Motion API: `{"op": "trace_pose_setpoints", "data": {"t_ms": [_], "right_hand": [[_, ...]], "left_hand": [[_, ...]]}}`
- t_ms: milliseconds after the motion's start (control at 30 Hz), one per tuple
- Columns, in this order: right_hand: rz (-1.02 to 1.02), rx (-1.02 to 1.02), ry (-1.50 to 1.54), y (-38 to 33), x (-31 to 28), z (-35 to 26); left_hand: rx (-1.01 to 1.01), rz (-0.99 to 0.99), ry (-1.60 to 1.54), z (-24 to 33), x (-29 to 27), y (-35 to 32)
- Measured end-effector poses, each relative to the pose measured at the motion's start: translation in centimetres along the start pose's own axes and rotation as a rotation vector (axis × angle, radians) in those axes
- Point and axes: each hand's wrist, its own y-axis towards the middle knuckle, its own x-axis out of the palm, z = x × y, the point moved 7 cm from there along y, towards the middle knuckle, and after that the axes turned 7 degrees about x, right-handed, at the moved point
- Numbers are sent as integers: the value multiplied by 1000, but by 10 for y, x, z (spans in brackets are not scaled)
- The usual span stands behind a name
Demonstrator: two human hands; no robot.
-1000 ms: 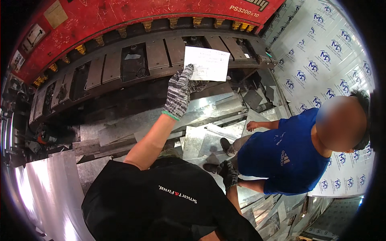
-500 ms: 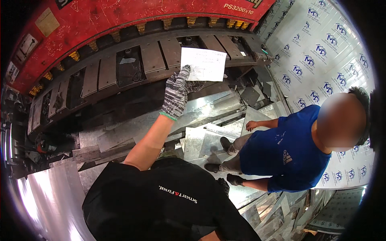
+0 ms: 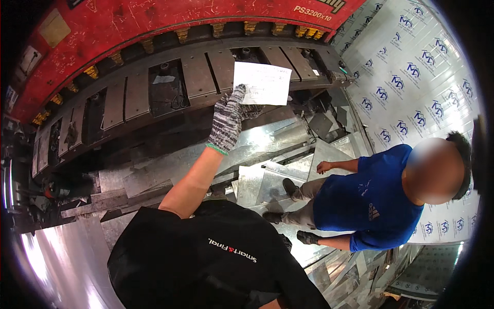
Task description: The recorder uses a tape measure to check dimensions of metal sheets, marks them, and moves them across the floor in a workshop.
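Observation:
My left hand [image 3: 228, 117], in a black-and-white speckled knit glove with a green cuff, is raised at arm's length. It grips a white paper sheet [image 3: 270, 85] by the lower left corner, thumb in front and other fingers behind. Handwriting and a small drawn box show on the sheet's face. Beyond my black shirt's right edge peeks a dark patch, apparently my gloved right hand [image 3: 285, 241]; its fingers are hidden.
A red press machine [image 3: 175, 19] with yellow clamps spans the back above a slotted steel bed [image 3: 200, 74]. Metal sheets [image 3: 252, 180] and offcuts cover the floor. A person in a blue shirt [image 3: 355, 198] stands at right, before a film-covered panel [image 3: 411, 87].
The view has shifted slightly. My left hand still holds the sheet up in nearly the same place. The person in blue appears slightly lower and further right.

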Motion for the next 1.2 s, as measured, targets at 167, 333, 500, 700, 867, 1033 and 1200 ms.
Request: {"op": "trace_pose_setpoints", "data": {"t_ms": [167,333,500,700,867,1033,1200], "right_hand": [[2,41,120,-17,21,-15],[135,166,311,-55,36,-26],[204,219,406,-81,63,-4],[199,170,155,-93,86,9],[289,280,209,-88,77,31],[244,50,-424,-52,81,38],[133,-76,-619,-4,77,18]], "left_hand": [[-52,-26,-50,-10,-10,28],[-133,-34,-49,-33,-20,45],[-261,16,0,-64,-50,53],[-395,97,92,-105,-104,54],[-498,90,70,-134,-115,51],[-465,40,66,-132,-88,71],[-348,-23,43,-115,-41,112]]}}
